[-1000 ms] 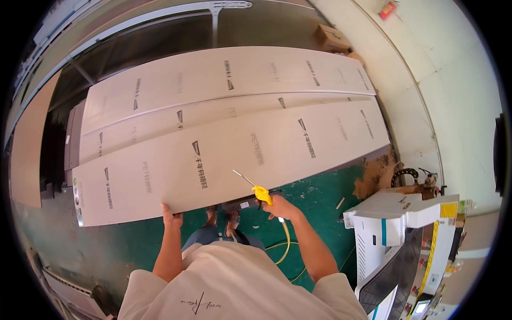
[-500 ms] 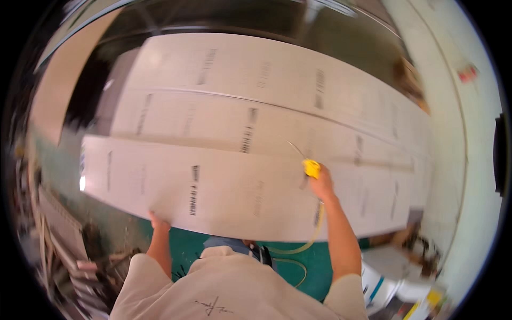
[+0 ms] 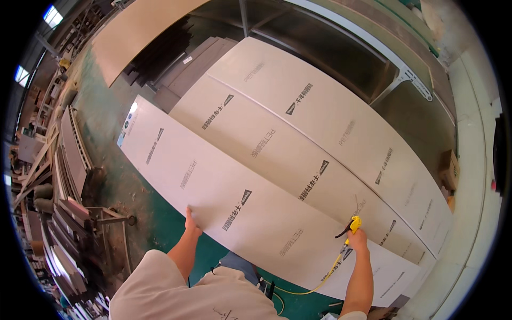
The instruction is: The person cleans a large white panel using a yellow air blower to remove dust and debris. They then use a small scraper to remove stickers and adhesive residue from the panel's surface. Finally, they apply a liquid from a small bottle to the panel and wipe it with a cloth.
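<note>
The left hand (image 3: pixel 192 224) has its thumb over the near edge of the front board (image 3: pixel 266 213), apparently steadying it, its other fingers too hidden to judge, while the right hand (image 3: pixel 358 241) wraps the gun (image 3: pixel 356 224) near that board's far edge, seemingly for aiming.

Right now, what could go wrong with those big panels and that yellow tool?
The front panel juts out past the middle panel at its left end; it might slide or tip, with the left hand at its near edge. The yellow hose crosses that edge and could snag. The yellow air gun in the right hand might scratch a surface if bumped down.
</note>
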Motion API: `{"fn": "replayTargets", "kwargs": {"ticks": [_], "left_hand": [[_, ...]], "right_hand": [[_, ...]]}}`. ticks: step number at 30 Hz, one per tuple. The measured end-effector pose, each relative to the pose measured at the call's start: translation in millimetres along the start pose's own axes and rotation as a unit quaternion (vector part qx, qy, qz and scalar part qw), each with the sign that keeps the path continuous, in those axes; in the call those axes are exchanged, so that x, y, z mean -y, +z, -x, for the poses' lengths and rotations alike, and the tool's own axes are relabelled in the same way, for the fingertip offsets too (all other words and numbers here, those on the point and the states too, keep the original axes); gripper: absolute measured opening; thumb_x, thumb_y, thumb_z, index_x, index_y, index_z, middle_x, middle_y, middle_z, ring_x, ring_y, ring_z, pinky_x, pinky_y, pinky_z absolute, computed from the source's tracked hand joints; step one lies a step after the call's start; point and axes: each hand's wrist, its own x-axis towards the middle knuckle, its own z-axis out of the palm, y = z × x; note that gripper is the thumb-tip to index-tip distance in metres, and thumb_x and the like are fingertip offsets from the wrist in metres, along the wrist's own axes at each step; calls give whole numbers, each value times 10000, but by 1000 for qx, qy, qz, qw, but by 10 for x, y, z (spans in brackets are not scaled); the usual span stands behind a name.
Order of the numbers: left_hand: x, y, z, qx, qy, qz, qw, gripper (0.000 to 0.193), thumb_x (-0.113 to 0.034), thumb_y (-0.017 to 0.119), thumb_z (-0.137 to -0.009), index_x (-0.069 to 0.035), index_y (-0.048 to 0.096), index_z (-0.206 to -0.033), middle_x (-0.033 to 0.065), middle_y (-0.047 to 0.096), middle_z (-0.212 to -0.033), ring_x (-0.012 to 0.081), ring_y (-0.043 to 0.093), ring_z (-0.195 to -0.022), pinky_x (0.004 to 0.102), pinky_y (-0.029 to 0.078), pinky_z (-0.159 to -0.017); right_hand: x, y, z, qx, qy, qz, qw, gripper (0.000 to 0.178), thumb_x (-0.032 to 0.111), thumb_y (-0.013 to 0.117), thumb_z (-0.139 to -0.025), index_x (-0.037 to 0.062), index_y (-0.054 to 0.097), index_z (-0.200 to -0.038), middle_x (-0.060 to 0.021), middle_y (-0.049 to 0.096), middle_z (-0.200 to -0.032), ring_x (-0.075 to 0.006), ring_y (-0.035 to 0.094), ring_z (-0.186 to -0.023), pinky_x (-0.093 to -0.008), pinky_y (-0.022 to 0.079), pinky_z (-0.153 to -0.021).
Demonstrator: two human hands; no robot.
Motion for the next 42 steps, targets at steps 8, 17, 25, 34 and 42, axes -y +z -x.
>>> {"fn": "replayTargets", "kwargs": {"ticks": [8, 17, 25, 34, 42], "left_hand": [[-192, -276, 37, 239, -85, -72, 965, 724, -619, 391, -1054, -42, 493, -1481, 121, 576, -1470, 288, 549, -1325, 438, 410, -1154], [-700, -1, 610, 157, -42, -179, 970, 639, -667, 460, -1005, -142, 594, -1342, 75, 590, -1438, 286, 490, -1359, 448, 355, -1173], [-104, 93, 1317, 246, -54, -277, 927, 612, -669, 480, -997, -150, 602, -1296, 77, 598, -1419, 289, 493, -1348, 458, 357, -1168], [576, -636, 2002, 320, -75, -365, 871, 584, -672, 502, -988, -159, 611, -1244, 80, 606, -1399, 293, 497, -1335, 469, 360, -1163], [842, -1422, 2171, 376, -117, -402, 827, 561, -674, 522, -980, -167, 620, -1198, 83, 613, -1380, 296, 501, -1324, 480, 362, -1159]], "right_hand": [[-188, -443, 605, 20, 73, -72, 994, 582, 633, 581, -925, 89, 749, -1043, -213, 750, -964, -387, 719, -935, -476, 548, -798], [-125, -564, 1784, -28, 33, -83, 996, 655, 655, 512, -906, 57, 770, -976, -147, 762, -1008, -325, 717, -1002, -442, 522, -897], [-458, -378, 3216, -123, 99, -131, 979, 601, 607, 510, -915, 69, 765, -1000, -123, 760, -995, -307, 717, -976, -442, 470, -916], [-1296, 182, 5427, -195, 200, -154, 948, 590, 602, 524, -923, 69, 768, -992, -130, 767, -971, -305, 721, -978, -440, 437, -943], [-1702, 774, 7755, -287, 275, -156, 904, 629, 627, 544, -905, 41, 770, -942, -141, 762, -933, -322, 725, -924, -459, 451, -932]]}}
